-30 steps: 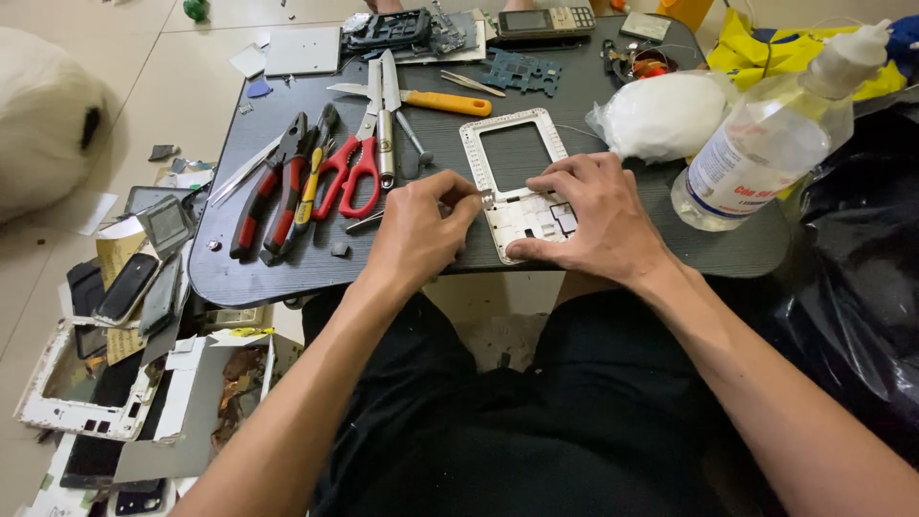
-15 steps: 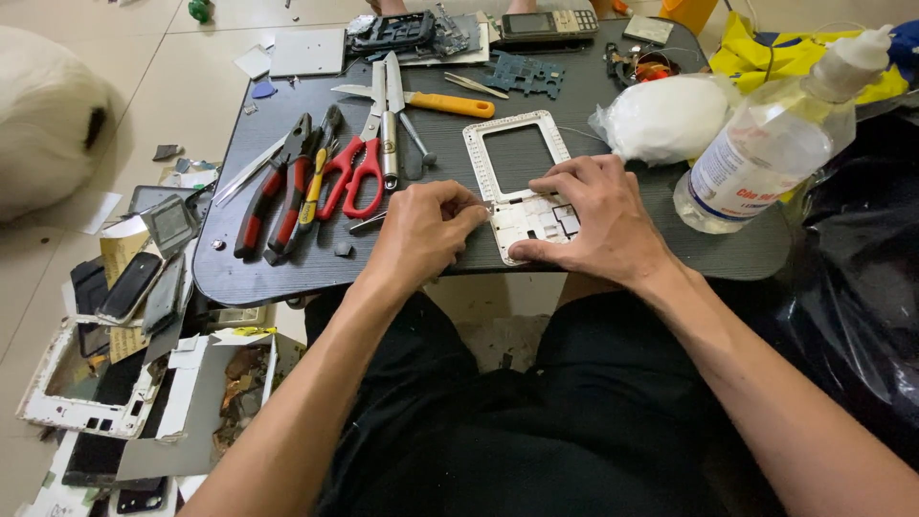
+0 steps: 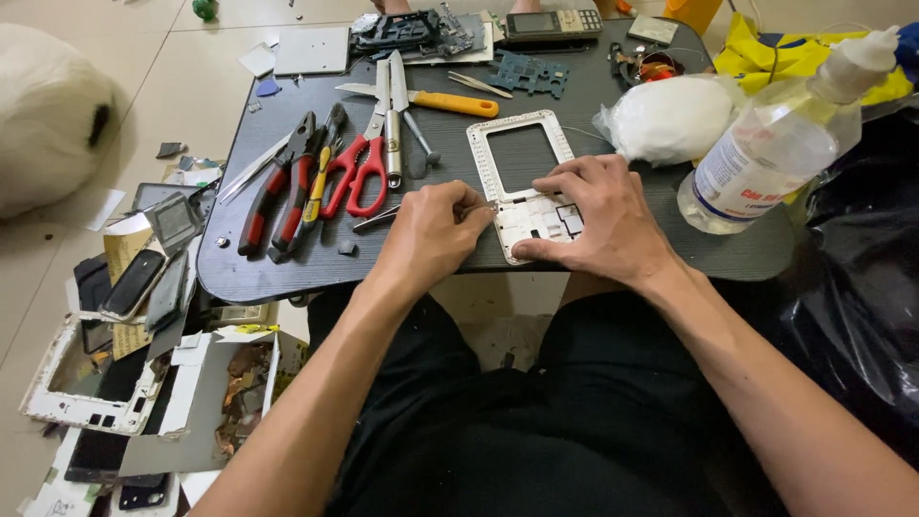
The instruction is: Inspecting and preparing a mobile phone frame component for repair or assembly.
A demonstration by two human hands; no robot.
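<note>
A white phone frame (image 3: 522, 144) with an open screen window lies on the small dark table (image 3: 593, 105). My right hand (image 3: 598, 215) presses flat on the frame's lower keypad part, holding it down. My left hand (image 3: 436, 230) is pinched at the frame's left edge, fingertips closed on a thin metal tool or small part whose shape I cannot make out. Both forearms reach in from the bottom of the view over my lap.
Left of my hands lie red-handled pliers (image 3: 278, 187), red scissors (image 3: 359, 172) and a yellow-handled screwdriver (image 3: 459, 102). A clear liquid bottle (image 3: 775, 144) and a white bag (image 3: 670, 120) sit at right. Phone parts (image 3: 134, 287) litter the floor at left.
None of the tools has moved. My left hand's fingertips shifted slightly along the frame's left edge; the right hand stays pressed on the frame.
</note>
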